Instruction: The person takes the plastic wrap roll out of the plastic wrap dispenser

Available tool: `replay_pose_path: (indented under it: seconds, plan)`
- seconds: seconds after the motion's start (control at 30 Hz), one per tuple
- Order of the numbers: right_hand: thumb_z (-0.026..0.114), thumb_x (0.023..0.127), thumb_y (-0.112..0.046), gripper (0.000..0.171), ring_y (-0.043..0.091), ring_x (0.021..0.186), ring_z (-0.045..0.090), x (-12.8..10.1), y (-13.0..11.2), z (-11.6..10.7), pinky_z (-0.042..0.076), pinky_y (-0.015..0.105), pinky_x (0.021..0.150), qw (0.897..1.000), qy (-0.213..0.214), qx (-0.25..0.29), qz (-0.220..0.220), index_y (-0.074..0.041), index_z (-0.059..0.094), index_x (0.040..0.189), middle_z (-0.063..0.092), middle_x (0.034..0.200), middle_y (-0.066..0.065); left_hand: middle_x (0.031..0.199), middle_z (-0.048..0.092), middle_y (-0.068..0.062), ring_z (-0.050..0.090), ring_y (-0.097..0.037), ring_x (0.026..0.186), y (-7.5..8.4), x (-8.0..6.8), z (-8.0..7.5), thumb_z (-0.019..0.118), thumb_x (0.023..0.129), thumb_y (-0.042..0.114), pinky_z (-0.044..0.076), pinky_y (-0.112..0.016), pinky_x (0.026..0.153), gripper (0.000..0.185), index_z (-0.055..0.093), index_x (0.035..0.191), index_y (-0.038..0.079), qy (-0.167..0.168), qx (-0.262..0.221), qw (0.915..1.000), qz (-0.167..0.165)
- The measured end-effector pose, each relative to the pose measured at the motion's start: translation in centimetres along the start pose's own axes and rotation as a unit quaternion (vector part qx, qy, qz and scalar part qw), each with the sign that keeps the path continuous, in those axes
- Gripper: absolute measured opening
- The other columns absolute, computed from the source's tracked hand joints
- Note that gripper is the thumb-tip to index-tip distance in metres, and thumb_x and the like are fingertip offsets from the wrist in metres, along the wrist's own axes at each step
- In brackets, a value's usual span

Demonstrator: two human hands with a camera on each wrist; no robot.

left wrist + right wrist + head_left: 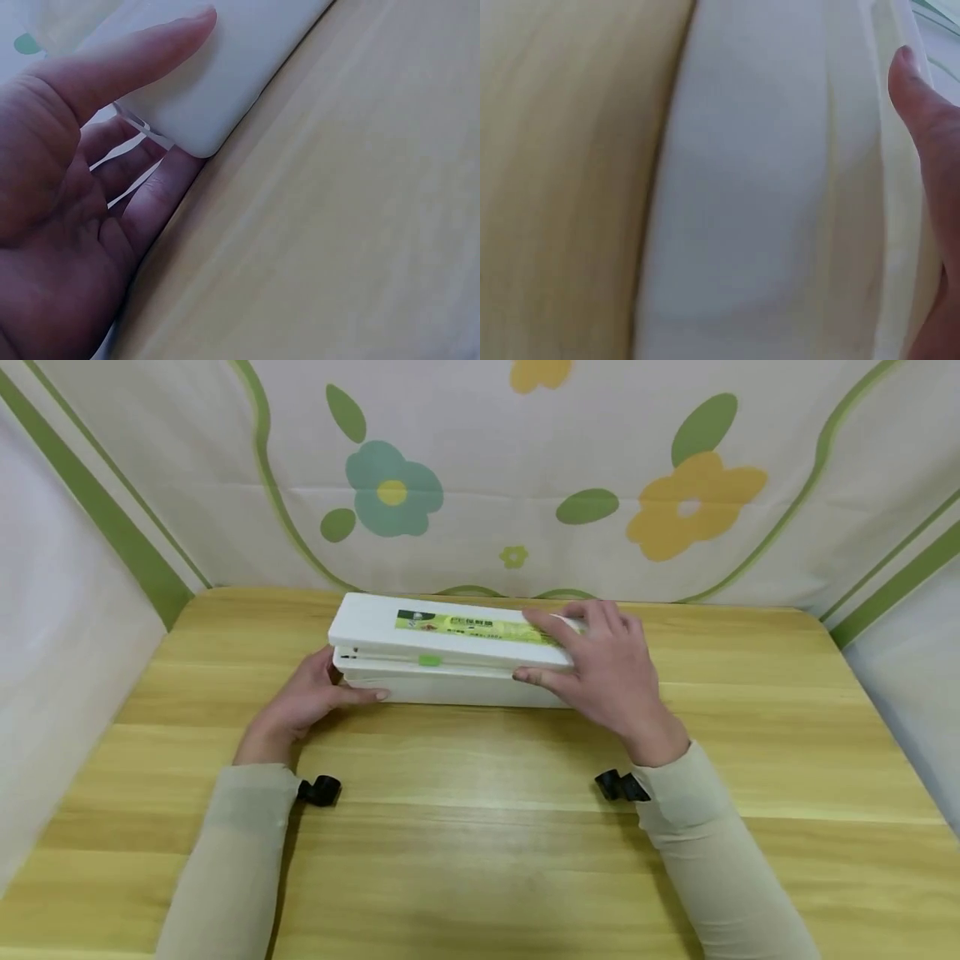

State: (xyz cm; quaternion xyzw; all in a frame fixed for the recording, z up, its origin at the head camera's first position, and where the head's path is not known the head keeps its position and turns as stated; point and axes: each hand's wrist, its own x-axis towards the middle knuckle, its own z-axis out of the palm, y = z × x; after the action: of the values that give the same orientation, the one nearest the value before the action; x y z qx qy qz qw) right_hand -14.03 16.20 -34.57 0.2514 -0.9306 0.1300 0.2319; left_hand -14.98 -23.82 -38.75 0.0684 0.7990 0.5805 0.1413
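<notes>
Plastic, long and white: the cling-film dispenser box [450, 652] lies lengthwise across the wooden table [480, 827], toward the 12 o'clock side of the top, just in front of the flowered backdrop cloth [525, 477]. Its hinged lid sits slightly raised over the base, with a small green slider [429, 660] on the front edge and a yellow-green label [480, 627] along the top.

The left hand [303, 702] is at the box's 9 o'clock end. Its thumb lies along the front lower edge, and in the left wrist view the thumb [142, 56] presses flat on the white shell while the other fingers [150, 202] wrap under and behind the rounded corner, so it grips that end. The right hand [600, 668] covers the 3 o'clock part of the lid, fingers spread over the top and thumb against the front face. It looks like a clamping hold on the lid, though the right wrist view is too close and blurred to show more than the thumb [922, 120] against smooth white plastic.

Judging by its look, the box is stiff, hollow and fairly light, with a glossy skin that could slide under dry fingers. The lid is the weak part: it can flex or spring open at its hinge, and a cutter strip likely runs near the slider. The ends and the flat top over the base seem the safest holds, one hand at each, away from the front slot.
</notes>
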Motion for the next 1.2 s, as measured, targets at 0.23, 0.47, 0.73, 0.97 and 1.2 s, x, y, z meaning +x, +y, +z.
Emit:
replay_pose_path:
  seconds: [0.23, 0.47, 0.73, 0.97, 1.2]
  plan:
    - [0.081, 0.079, -0.075, 0.087, 0.041, 0.132, 0.054, -0.1, -0.3, 0.5, 0.041, 0.065, 0.104, 0.999, -0.042, -0.012, 0.001, -0.034, 0.061, 0.153, 0.061, 0.139, 0.018, 0.152, 0.058, 0.000, 0.053, -0.019, 0.134, -0.2, 0.0, 0.1, 0.094, 0.083, 0.010, 0.042, -0.034, 0.113, 0.094, 0.047, 0.162, 0.028, 0.010, -0.002, 0.9999, -0.009]
    - [0.088, 0.070, -0.077, 0.100, 0.041, 0.132, 0.053, -0.3, -0.4, 1.1, 0.041, 0.066, 0.108, 0.999, -0.031, -0.038, -0.023, -0.031, 0.058, 0.153, 0.060, 0.137, 0.020, 0.158, 0.054, 0.001, 0.052, -0.019, 0.136, 0.1, 0.0, 0.0, 0.095, 0.083, 0.011, 0.043, -0.029, 0.110, 0.098, 0.044, 0.164, 0.034, 0.008, -0.001, 0.9999, -0.009]
    - [0.084, 0.079, -0.071, 0.089, 0.039, 0.128, 0.062, -0.3, 0.2, 1.6, 0.049, 0.064, 0.101, 0.997, 0.013, -0.056, -0.056, -0.028, 0.058, 0.153, 0.065, 0.135, 0.021, 0.150, 0.061, 0.000, 0.050, -0.018, 0.138, -0.3, -0.1, -0.1, 0.093, 0.084, 0.008, 0.040, -0.036, 0.115, 0.087, 0.052, 0.159, 0.023, 0.011, 0.000, 0.9999, -0.001]
    - [0.085, 0.078, -0.069, 0.089, 0.039, 0.124, 0.065, -0.2, 1.1, 1.8, 0.051, 0.065, 0.099, 0.996, 0.050, -0.032, -0.070, -0.029, 0.060, 0.152, 0.067, 0.132, 0.023, 0.148, 0.062, 0.001, 0.048, -0.017, 0.140, -0.5, 0.1, 0.0, 0.093, 0.084, 0.008, 0.036, -0.041, 0.119, 0.081, 0.055, 0.155, 0.020, 0.014, 0.008, 0.9998, 0.010]
    - [0.088, 0.077, -0.065, 0.087, 0.040, 0.121, 0.067, 0.0, 1.4, 1.7, 0.051, 0.064, 0.096, 0.994, 0.079, -0.024, -0.070, -0.030, 0.061, 0.152, 0.068, 0.131, 0.025, 0.160, 0.054, -0.001, 0.038, -0.020, 0.154, -0.3, 0.1, 0.0, 0.092, 0.086, 0.010, 0.026, -0.052, 0.130, 0.087, 0.050, 0.161, 0.023, 0.008, 0.012, 0.9999, 0.007]
